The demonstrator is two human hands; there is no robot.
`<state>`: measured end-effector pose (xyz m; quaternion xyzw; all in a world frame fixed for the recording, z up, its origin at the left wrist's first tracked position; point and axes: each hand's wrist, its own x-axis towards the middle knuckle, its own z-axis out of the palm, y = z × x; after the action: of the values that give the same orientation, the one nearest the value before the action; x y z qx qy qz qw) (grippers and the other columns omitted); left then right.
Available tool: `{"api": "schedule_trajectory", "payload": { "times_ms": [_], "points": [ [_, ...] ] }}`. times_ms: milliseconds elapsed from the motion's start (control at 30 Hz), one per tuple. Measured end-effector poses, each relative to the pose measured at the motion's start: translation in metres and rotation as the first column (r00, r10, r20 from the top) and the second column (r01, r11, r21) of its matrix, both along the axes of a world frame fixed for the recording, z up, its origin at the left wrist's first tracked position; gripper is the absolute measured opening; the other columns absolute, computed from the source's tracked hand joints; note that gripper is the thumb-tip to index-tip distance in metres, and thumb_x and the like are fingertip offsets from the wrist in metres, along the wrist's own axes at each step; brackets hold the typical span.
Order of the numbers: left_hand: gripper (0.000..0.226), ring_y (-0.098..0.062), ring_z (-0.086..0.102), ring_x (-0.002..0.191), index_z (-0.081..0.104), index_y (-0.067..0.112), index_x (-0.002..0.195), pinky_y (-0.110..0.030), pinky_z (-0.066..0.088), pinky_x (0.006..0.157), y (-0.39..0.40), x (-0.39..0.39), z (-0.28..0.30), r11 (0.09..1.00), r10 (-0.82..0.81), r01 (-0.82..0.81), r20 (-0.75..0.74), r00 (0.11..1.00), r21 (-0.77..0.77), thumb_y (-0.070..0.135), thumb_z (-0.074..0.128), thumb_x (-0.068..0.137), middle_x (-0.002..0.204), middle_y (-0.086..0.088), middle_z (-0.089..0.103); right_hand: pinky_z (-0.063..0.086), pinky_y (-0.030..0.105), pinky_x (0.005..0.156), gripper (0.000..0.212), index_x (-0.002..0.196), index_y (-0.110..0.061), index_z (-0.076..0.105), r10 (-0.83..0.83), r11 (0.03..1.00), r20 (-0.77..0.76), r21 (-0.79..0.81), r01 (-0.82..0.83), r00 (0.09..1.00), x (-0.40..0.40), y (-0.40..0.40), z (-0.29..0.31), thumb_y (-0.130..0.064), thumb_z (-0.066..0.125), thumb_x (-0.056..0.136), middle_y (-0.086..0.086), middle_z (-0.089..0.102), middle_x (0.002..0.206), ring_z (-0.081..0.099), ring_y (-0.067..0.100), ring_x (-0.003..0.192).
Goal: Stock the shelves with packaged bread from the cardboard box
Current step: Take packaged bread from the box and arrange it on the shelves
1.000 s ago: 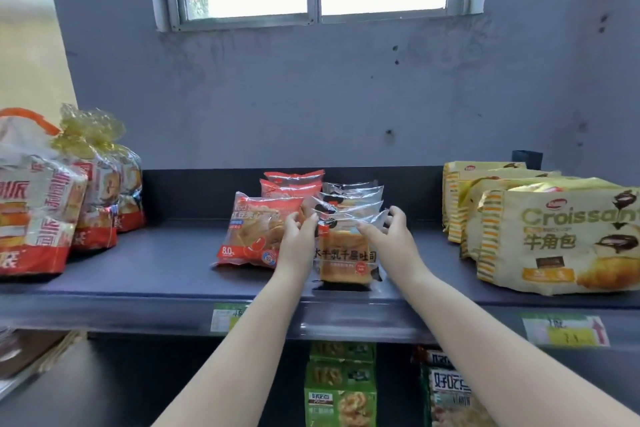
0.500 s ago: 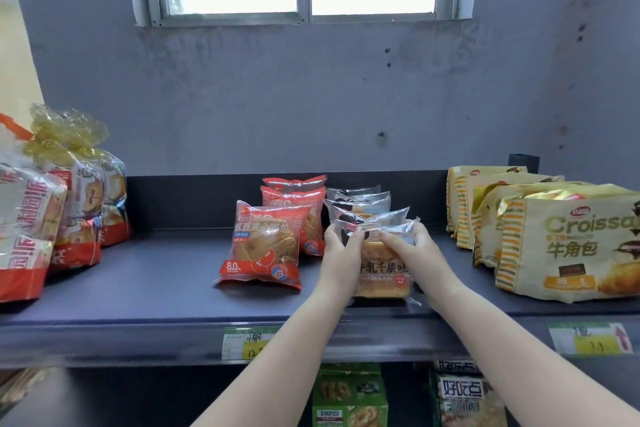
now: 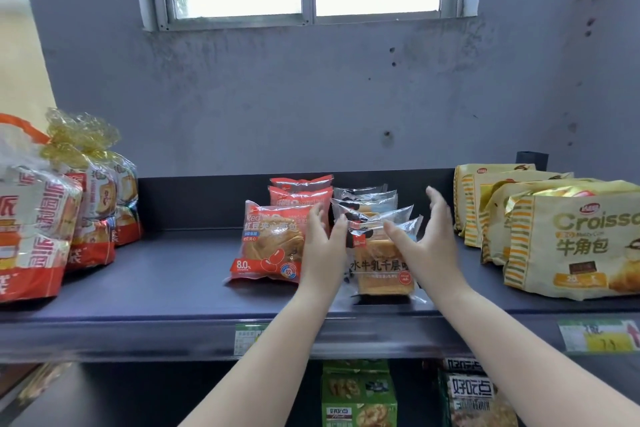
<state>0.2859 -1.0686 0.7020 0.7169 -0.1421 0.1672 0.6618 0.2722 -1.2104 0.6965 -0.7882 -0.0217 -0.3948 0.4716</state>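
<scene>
A row of clear-wrapped bread packs stands upright on the dark shelf, the front one showing an orange-brown loaf. Just left of it stands a row of red bread packs. My left hand is between the two rows with straight fingers, beside the front clear pack's left edge. My right hand is spread open at that pack's right side, fingers apart and off the wrapper. The cardboard box is out of view.
Yellow croissant bags fill the shelf's right end. Large bagged loaves stand at the left end. Price tags run along the shelf's front rail. Green snack boxes sit on the shelf below. A grey wall with a window rises behind.
Both hands have let go of the front clear pack's top corners and opened, the right one spreading away to the right. The pack stays standing in its row.
</scene>
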Motion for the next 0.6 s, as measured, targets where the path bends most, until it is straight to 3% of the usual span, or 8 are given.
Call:
{"api": "schedule_trajectory", "payload": {
  "times_ms": [67, 167, 233, 367, 500, 600],
  "points": [
    [0.043, -0.013, 0.035, 0.133, 0.033, 0.028, 0.137, -0.032, 0.030, 0.108, 0.020, -0.001, 0.006, 0.994, 0.108, -0.111, 0.155, 0.982, 0.013, 0.034, 0.044, 0.096, 0.143, 0.006, 0.039, 0.022, 0.028, 0.114, 0.072, 0.140, -0.015, 0.031, -0.018, 0.984, 0.233, -0.166, 0.058, 0.972, -0.007, 0.013, 0.011, -0.036, 0.064, 0.080, 0.003, 0.031, 0.149, 0.025, 0.009, 0.136],
    [0.049, -0.011, 0.032, 0.136, 0.035, 0.029, 0.137, -0.030, 0.029, 0.108, 0.055, 0.003, 0.012, 0.964, 0.259, -0.267, 0.257, 0.931, -0.005, 0.035, 0.044, 0.089, 0.144, 0.007, 0.038, 0.019, 0.016, 0.113, 0.065, 0.137, -0.013, 0.037, 0.132, 0.947, 0.306, -0.321, -0.028, 0.943, -0.012, 0.046, 0.024, -0.035, 0.054, 0.078, -0.002, 0.035, 0.144, 0.028, 0.008, 0.135],
    [0.053, -0.012, 0.031, 0.136, 0.032, 0.026, 0.141, -0.028, 0.028, 0.106, 0.077, 0.010, 0.013, 0.945, 0.323, -0.326, 0.216, 0.922, -0.021, 0.034, 0.045, 0.090, 0.147, 0.004, 0.034, 0.016, 0.008, 0.110, 0.066, 0.139, -0.013, 0.035, 0.244, 0.925, 0.223, -0.346, -0.158, 0.944, -0.015, 0.072, 0.026, -0.029, 0.057, 0.079, -0.005, 0.033, 0.145, 0.027, 0.007, 0.135],
    [0.062, -0.024, 0.027, 0.140, 0.020, 0.019, 0.148, -0.043, 0.028, 0.113, 0.109, 0.034, 0.004, 0.932, 0.363, -0.364, -0.057, 0.930, -0.008, 0.026, 0.049, 0.094, 0.153, -0.008, 0.024, 0.016, 0.021, 0.111, 0.075, 0.147, -0.021, 0.017, 0.300, 0.872, -0.051, -0.391, -0.295, 0.953, -0.006, 0.115, 0.012, -0.022, 0.061, 0.086, -0.002, 0.015, 0.156, 0.013, 0.013, 0.144],
    [0.076, -0.031, 0.037, 0.134, 0.009, 0.021, 0.150, -0.048, 0.036, 0.109, 0.119, 0.049, -0.009, 0.971, 0.202, -0.230, -0.282, 0.938, -0.071, 0.017, 0.056, 0.089, 0.152, -0.015, 0.024, 0.019, 0.045, 0.117, 0.089, 0.149, -0.028, 0.005, 0.092, 0.776, -0.280, -0.581, -0.245, 0.956, 0.012, 0.139, -0.002, -0.034, 0.065, 0.084, 0.003, -0.007, 0.158, -0.001, 0.029, 0.146],
    [0.081, -0.027, 0.051, 0.119, 0.008, 0.017, 0.149, -0.035, 0.046, 0.091, 0.116, 0.050, -0.013, 0.992, 0.122, -0.128, -0.294, 0.948, -0.003, -0.001, 0.056, 0.086, 0.142, -0.013, 0.040, 0.028, 0.053, 0.111, 0.093, 0.148, -0.034, -0.002, -0.060, 0.723, -0.388, -0.652, -0.228, 0.920, 0.026, 0.144, -0.004, -0.037, 0.065, 0.083, 0.002, -0.016, 0.157, -0.007, 0.036, 0.144]
  ]
}}
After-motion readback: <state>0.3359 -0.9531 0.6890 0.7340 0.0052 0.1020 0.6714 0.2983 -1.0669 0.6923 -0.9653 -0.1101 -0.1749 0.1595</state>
